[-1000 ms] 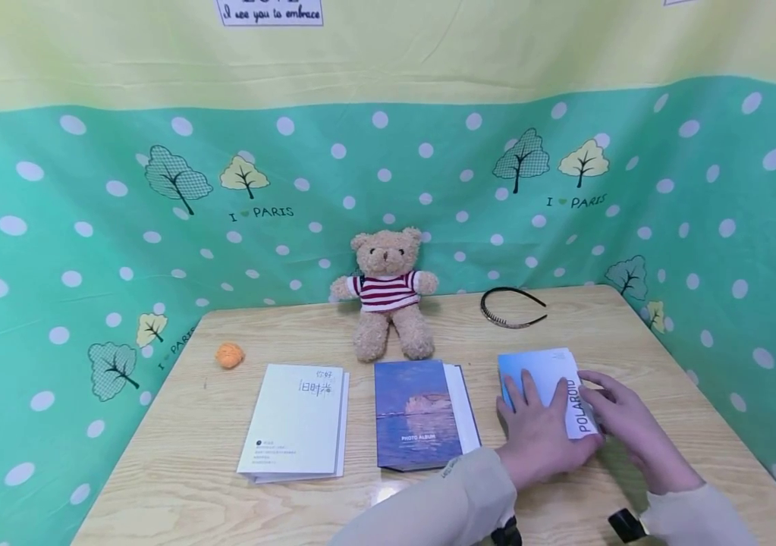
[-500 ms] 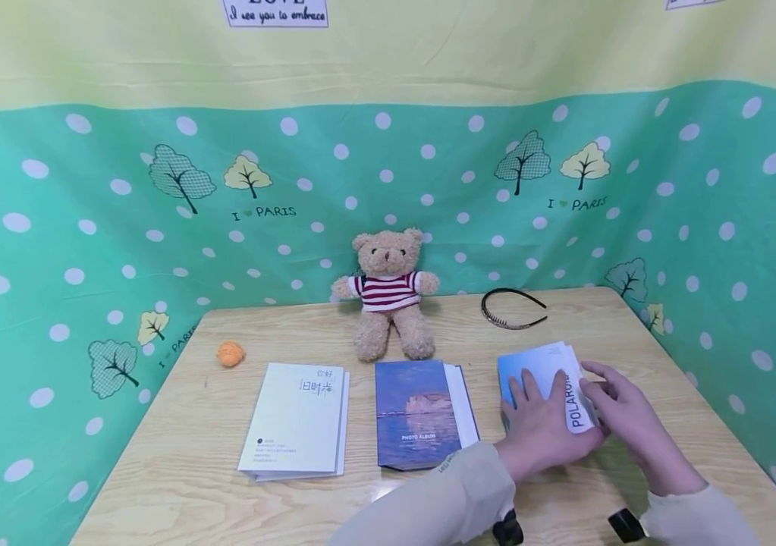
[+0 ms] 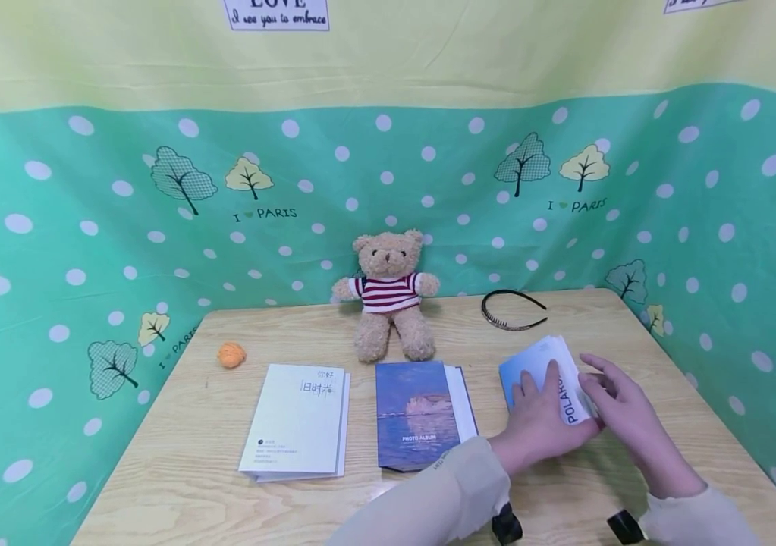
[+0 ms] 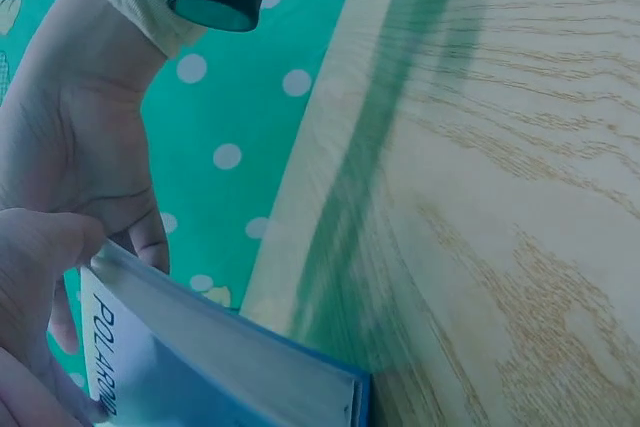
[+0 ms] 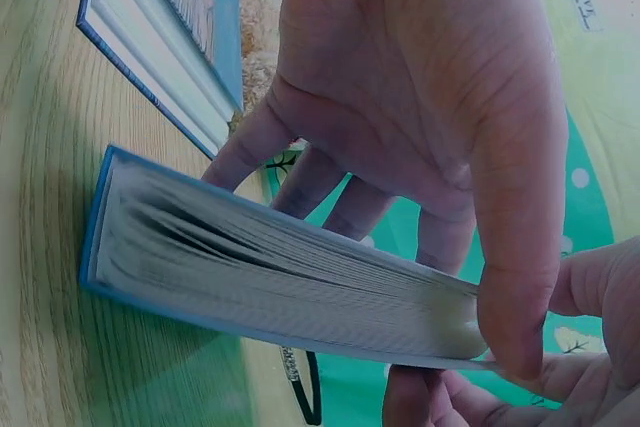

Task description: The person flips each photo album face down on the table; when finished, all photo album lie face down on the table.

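Note:
A blue-and-white photo album (image 3: 531, 360) with POLAROID lettering stands tilted at the right of the table, its blue edge low and its lettered side raised. My left hand (image 3: 545, 428) holds it, fingers spread on the cover. In the right wrist view, the left hand (image 5: 400, 67) has its thumb at the raised end of the page block (image 5: 300, 267). My right hand (image 3: 633, 413) grips at the raised lettered side. Its fingers (image 5: 410, 402) reach the album's underside in the right wrist view. The left wrist view shows the right hand (image 4: 80, 127) behind the raised edge.
A blue photo album (image 3: 415, 417) lies left of the hands, and a white album (image 3: 295, 421) lies farther left. Behind are a teddy bear (image 3: 388, 292), a black headband (image 3: 490, 315) and an orange ball (image 3: 231, 355). A polka-dot curtain (image 3: 333, 174) surrounds the table (image 3: 155, 455).
The POLAROID album's lettered right side has risen and tipped leftward, showing more of its white side. Both hands have stayed with it; the left has shifted slightly. Other things stay in place.

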Demonstrator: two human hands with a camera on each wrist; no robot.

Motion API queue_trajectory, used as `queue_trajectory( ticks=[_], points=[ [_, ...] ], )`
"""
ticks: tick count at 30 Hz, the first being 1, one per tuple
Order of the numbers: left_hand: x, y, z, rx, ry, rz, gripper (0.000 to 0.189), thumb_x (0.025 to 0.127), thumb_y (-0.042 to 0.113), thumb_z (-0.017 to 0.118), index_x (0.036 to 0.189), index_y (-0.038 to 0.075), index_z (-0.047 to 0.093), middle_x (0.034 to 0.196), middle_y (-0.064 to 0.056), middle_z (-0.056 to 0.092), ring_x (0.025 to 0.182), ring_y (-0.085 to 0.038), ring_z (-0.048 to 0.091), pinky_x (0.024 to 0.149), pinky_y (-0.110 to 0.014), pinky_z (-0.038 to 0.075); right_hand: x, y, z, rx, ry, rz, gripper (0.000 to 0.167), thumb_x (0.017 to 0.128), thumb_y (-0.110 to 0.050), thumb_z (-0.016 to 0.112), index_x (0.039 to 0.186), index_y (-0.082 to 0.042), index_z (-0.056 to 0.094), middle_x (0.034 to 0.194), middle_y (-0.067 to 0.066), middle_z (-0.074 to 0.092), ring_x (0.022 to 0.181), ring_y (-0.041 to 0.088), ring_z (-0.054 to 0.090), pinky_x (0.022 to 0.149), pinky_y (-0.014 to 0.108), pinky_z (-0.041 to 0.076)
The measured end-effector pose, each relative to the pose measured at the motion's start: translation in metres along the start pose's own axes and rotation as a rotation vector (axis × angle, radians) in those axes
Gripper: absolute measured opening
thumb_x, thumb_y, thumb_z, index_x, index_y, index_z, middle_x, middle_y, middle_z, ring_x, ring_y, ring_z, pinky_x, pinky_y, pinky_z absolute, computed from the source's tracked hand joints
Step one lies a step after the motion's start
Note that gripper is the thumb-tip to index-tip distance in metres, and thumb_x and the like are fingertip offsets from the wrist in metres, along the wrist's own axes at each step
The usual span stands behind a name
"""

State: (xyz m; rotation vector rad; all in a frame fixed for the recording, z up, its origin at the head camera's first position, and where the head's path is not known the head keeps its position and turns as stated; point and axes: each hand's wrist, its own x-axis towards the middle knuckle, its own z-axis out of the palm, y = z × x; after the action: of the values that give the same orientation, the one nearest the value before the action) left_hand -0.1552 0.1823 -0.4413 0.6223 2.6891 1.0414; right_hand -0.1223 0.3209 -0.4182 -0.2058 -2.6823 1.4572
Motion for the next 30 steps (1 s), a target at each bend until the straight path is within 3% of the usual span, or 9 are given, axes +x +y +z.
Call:
queue_trajectory(
  ticks=[3, 7, 11, 19, 27, 30],
  points=[
    [0.000, -0.001, -0.002, -0.034, 0.002, 0.012, 0.104, 0.075, 0.068, 0.067, 0.156, 0.029, 0.015, 0.142, -0.013, 0.038, 0.121, -0.025, 0.045, 0.088, -0.033, 0.048, 0.000, 0.000, 0.001, 0.007, 0.002, -0.015, 0.061, 0.105, -0.037, 0.037, 0.152, 0.000, 0.025, 0.131, 0.032, 0.050, 0.110, 0.033, 0.052, 0.074, 0.027, 0.049],
    [0.000, -0.002, -0.004, -0.100, -0.004, -0.001, 0.108, 0.073, 0.066, 0.070, 0.157, 0.028, 0.014, 0.137, -0.008, 0.043, 0.106, -0.017, 0.050, 0.080, -0.029, 0.049, -0.002, -0.001, 0.001, 0.027, -0.002, -0.013, 0.061, 0.105, -0.038, 0.037, 0.153, -0.001, 0.025, 0.131, 0.030, 0.050, 0.103, 0.014, 0.054, 0.077, 0.031, 0.050],
    [0.000, -0.003, -0.004, -0.154, -0.013, -0.024, 0.112, 0.072, 0.065, 0.072, 0.157, 0.031, 0.008, 0.147, -0.010, 0.038, 0.116, -0.020, 0.051, 0.086, -0.032, 0.050, -0.003, -0.002, 0.002, 0.051, -0.014, -0.032, 0.060, 0.106, -0.037, 0.037, 0.152, -0.001, 0.025, 0.132, 0.030, 0.050, 0.098, 0.000, 0.052, 0.078, 0.031, 0.051],
    [-0.001, -0.005, -0.007, -0.235, 0.009, 0.018, 0.114, 0.074, 0.058, 0.075, 0.158, 0.027, 0.005, 0.131, -0.005, 0.048, 0.096, -0.009, 0.051, 0.080, -0.023, 0.048, -0.004, 0.002, 0.001, 0.093, -0.031, -0.116, 0.055, 0.107, -0.032, 0.035, 0.149, 0.004, 0.030, 0.132, 0.029, 0.050, 0.093, 0.000, 0.057, 0.073, 0.026, 0.051],
    [-0.004, -0.010, -0.009, -0.337, 0.023, 0.058, 0.113, 0.075, 0.047, 0.078, 0.158, 0.025, 0.004, 0.147, 0.000, 0.040, 0.116, -0.012, 0.051, 0.091, -0.027, 0.047, -0.004, 0.013, 0.002, 0.174, -0.103, -0.155, 0.051, 0.108, -0.028, 0.033, 0.143, 0.009, 0.037, 0.126, 0.018, 0.055, 0.097, 0.001, 0.060, 0.075, 0.029, 0.054],
    [-0.005, -0.010, -0.010, -0.359, 0.023, 0.052, 0.113, 0.075, 0.043, 0.078, 0.158, 0.026, 0.004, 0.150, 0.002, 0.037, 0.121, -0.013, 0.049, 0.094, -0.028, 0.046, -0.004, 0.017, 0.003, 0.213, -0.136, -0.149, 0.051, 0.108, -0.027, 0.032, 0.143, 0.010, 0.035, 0.128, 0.020, 0.054, 0.098, 0.001, 0.060, 0.076, 0.031, 0.055]
  ],
)
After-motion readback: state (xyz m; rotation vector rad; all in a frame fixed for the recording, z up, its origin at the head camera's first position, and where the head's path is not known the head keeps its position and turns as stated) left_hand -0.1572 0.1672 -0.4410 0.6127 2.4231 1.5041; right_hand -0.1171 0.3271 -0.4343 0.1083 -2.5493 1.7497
